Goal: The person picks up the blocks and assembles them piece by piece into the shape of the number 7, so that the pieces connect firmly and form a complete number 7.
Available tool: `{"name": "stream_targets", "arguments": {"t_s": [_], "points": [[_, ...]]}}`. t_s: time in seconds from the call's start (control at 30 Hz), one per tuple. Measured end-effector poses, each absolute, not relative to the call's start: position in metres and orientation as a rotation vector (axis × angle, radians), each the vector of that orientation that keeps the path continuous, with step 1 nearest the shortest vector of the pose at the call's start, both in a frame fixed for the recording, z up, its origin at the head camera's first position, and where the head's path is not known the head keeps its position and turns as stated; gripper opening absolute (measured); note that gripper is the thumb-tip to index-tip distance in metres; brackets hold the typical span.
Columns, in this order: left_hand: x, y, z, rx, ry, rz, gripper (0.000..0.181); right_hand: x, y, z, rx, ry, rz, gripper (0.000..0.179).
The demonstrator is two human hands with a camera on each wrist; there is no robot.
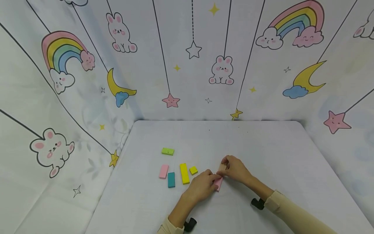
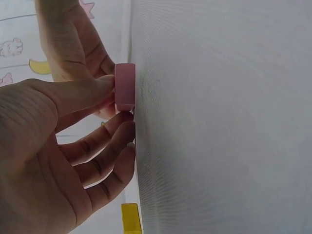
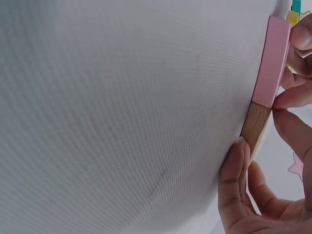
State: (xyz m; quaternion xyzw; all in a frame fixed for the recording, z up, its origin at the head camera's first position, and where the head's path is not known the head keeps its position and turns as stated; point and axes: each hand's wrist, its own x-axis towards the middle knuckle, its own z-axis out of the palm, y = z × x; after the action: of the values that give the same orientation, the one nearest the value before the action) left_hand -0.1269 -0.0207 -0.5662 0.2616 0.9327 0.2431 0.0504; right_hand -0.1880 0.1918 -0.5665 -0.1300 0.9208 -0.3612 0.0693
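Note:
A pink block (image 1: 218, 184) and a natural wood block (image 1: 222, 167) lie end to end on the white table, and in the right wrist view their ends meet. My left hand (image 1: 202, 187) pinches the pink block (image 2: 125, 87) between its thumb and fingers. At the far end, my right hand (image 1: 237, 169) grips the wood block (image 3: 255, 125), its fingers hiding part of it. The thumb of the right hand (image 3: 273, 195) reaches to the joint beside the pink block (image 3: 273, 62).
Left of the hands lie a long yellow block (image 1: 184, 174), a small yellow block (image 1: 193, 170), a teal block (image 1: 171, 180) and another pink block (image 1: 164, 171). A green block (image 1: 168, 151) lies farther back. A patterned cloth (image 1: 181, 81) hangs behind the table.

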Motion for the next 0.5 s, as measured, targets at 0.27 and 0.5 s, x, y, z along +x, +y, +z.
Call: {"name": "stream_targets", "arguments": {"t_s": [0.27, 0.5], "points": [[-0.1255, -0.0209, -0.5646, 0.802, 2.849, 0.725, 0.035, -0.1878, 0.1925, -0.5671, -0.415, 2.771, -1.087, 0.052], [-0.1256, -0.0209, -0.5657, 0.796, 2.852, 0.716, 0.037, -0.1872, 0.1918, -0.5653, -0.421, 2.765, -1.084, 0.051]]}}
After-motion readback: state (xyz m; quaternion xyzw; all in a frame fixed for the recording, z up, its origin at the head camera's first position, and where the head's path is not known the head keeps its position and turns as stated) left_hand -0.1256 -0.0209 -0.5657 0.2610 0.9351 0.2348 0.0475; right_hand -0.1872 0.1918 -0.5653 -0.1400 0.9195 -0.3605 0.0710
